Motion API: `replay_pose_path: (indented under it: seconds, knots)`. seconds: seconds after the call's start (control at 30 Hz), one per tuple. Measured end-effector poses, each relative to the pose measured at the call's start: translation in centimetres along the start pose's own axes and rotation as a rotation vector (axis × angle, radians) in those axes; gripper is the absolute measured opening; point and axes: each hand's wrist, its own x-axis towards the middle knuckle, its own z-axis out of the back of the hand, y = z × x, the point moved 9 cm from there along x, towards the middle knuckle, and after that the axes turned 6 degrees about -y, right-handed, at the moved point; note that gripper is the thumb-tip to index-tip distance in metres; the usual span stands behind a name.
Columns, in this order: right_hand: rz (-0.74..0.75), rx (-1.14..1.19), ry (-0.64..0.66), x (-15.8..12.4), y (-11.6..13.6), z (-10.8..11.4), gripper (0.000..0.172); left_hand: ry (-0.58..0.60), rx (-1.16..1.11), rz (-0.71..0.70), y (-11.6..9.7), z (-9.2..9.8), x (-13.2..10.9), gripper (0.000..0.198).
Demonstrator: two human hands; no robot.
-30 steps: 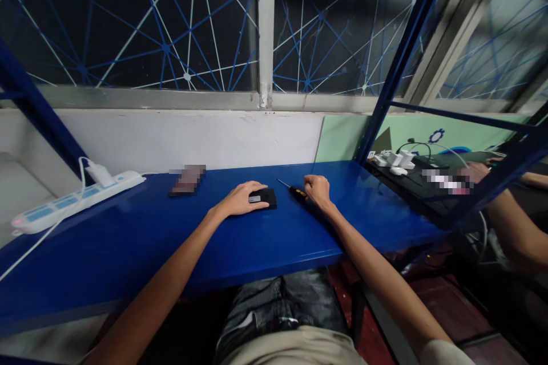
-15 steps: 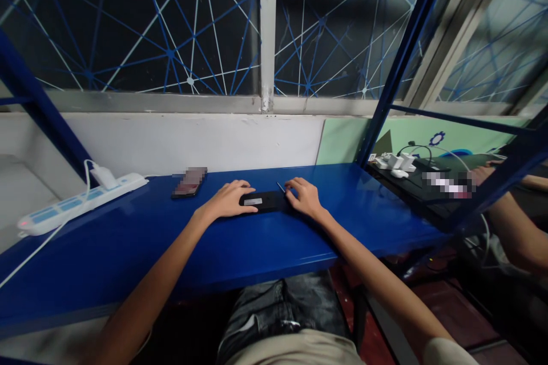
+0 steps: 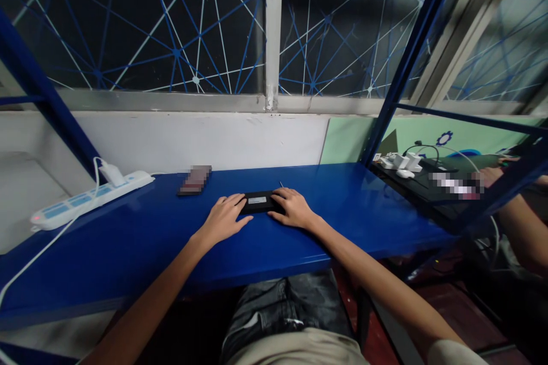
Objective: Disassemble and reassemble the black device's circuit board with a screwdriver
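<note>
A flat black device (image 3: 258,202) with a small white label lay on the blue counter (image 3: 128,239), about midway along it and towards the far side. The left hand (image 3: 225,218) rested palm down on the counter, fingers spread and loose, its fingertips touching the device's left end and gripping nothing. The right hand (image 3: 289,208) lay palm down over the device's right end, fingers loosely extended across it, not closed around it. A thin metal tip (image 3: 281,185) showed just beyond the right hand. Farther left lay a blurred flat object (image 3: 194,179), and well to the left a white power strip (image 3: 92,197) with a plug in it. At the far right, another person's arm (image 3: 528,234) reached towards the neighbouring bench.
</note>
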Motion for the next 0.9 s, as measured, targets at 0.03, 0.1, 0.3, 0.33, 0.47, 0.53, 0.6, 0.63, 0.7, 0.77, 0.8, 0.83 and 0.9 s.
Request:
replay_pose_path:
  seconds: [0.03, 0.1, 0.3, 0.33, 0.47, 0.53, 0.6, 0.63, 0.7, 0.77, 0.8, 0.83, 0.9]
  knots:
    - [-0.004, 0.006, 0.004, -0.03, -0.10, -0.04, 0.048, 0.005, -0.007, 0.009, 0.15, 0.01, 0.03, 0.050]
    - [-0.014, 0.022, 0.009, -0.04, -0.22, -0.08, 0.048, 0.025, -0.020, 0.030, 0.50, 0.08, 0.13, 0.050]
    - [-0.021, 0.067, -0.009, 0.11, -0.08, 0.31, 0.054, 0.064, -0.067, 0.049, 0.76, 0.47, 0.17, 0.062]
    - [-0.021, 0.070, -0.014, 0.13, -0.05, 0.38, 0.055, 0.062, -0.077, 0.046, 0.67, 0.56, 0.16, 0.061]
    - [-0.023, 0.093, -0.016, 0.16, 0.13, 0.44, 0.055, 0.048, -0.125, 0.037, 0.23, 0.91, 0.15, 0.052]
    - [-0.022, 0.107, -0.011, 0.16, 0.24, 0.48, 0.055, 0.053, -0.133, 0.036, 0.09, 0.91, 0.13, 0.053]
    - [-0.015, 0.123, -0.006, 0.14, 0.38, 0.54, 0.055, 0.060, -0.123, 0.036, 0.04, 0.81, 0.08, 0.061]
    - [-0.011, 0.132, -0.003, 0.13, 0.45, 0.57, 0.055, 0.063, -0.117, 0.036, 0.07, 0.73, 0.06, 0.065]
    - [-0.003, 0.154, 0.007, 0.11, 0.57, 0.58, 0.054, 0.065, -0.111, 0.033, 0.17, 0.54, 0.01, 0.070]
    - [-0.001, 0.171, 0.013, 0.11, 0.62, 0.63, 0.053, 0.061, -0.118, 0.031, 0.31, 0.39, 0.01, 0.069]
    - [0.000, 0.176, 0.014, 0.12, 0.64, 0.68, 0.053, 0.057, -0.123, 0.029, 0.38, 0.37, 0.04, 0.068]
    - [-0.001, 0.180, 0.014, 0.13, 0.65, 0.74, 0.052, 0.054, -0.126, 0.027, 0.43, 0.36, 0.09, 0.069]
    - [-0.010, 0.184, 0.019, 0.16, 0.61, 0.86, 0.052, 0.057, -0.123, 0.023, 0.50, 0.37, 0.21, 0.070]
